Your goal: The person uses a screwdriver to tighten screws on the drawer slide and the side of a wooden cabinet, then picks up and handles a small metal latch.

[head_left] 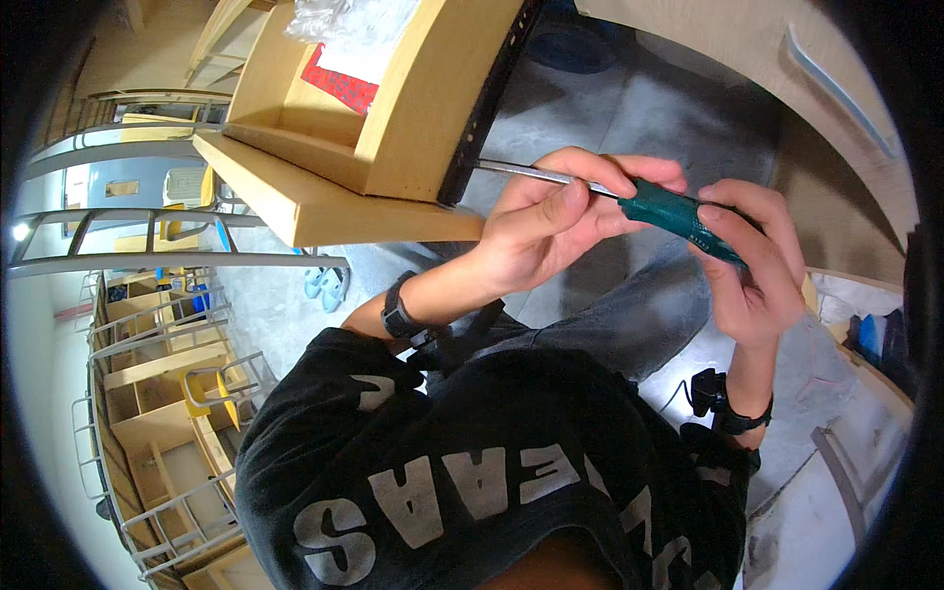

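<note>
A screwdriver (661,204) with a dark green handle and a metal shaft lies nearly level, tilted slightly down to the right. My right hand (765,267) is closed around the back of its handle. The thumb and forefinger of my left hand (536,228) pinch the shaft near the front of the handle, the other fingers loosely curled. The shaft's tip reaches the black slide rail (478,123) on the side of a pulled-out wooden drawer (413,98); exactly where it meets the rail is too small to tell.
Inside the drawer are a red patterned item (339,81) and clear plastic wrapping (354,25). A wooden panel with a grey handle (836,88) curves along the upper right. Light blue slippers (326,285) lie on the floor; yellow chairs (202,395) and metal bed frames stand farther left.
</note>
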`<move>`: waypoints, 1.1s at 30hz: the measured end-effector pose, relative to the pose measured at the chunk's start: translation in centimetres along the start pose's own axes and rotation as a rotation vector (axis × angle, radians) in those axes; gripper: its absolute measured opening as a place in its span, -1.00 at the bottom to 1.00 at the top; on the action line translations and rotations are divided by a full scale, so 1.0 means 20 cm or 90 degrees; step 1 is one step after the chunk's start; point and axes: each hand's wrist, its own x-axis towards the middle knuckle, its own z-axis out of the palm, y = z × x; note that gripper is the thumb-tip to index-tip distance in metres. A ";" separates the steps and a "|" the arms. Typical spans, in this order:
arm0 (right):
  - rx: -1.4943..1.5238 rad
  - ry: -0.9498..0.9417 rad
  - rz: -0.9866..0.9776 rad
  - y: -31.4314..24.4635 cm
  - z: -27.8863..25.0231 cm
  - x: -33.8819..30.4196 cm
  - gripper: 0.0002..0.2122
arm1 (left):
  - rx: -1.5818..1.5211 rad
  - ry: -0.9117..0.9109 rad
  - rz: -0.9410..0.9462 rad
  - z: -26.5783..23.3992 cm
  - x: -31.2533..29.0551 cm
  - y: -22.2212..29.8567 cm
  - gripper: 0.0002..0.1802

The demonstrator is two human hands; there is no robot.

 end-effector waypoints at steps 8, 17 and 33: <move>0.118 -0.032 0.192 -0.05 0.01 -0.03 -0.70 | 0.006 0.023 -0.005 0.00 -0.05 0.00 -0.66; 0.587 -0.151 0.687 -0.03 -0.05 0.01 -0.54 | 0.009 0.017 0.001 0.01 -0.06 0.02 -0.65; -0.114 -0.092 -0.062 0.02 0.01 -0.02 -0.65 | 0.122 0.081 -0.040 0.00 -0.01 0.02 -0.50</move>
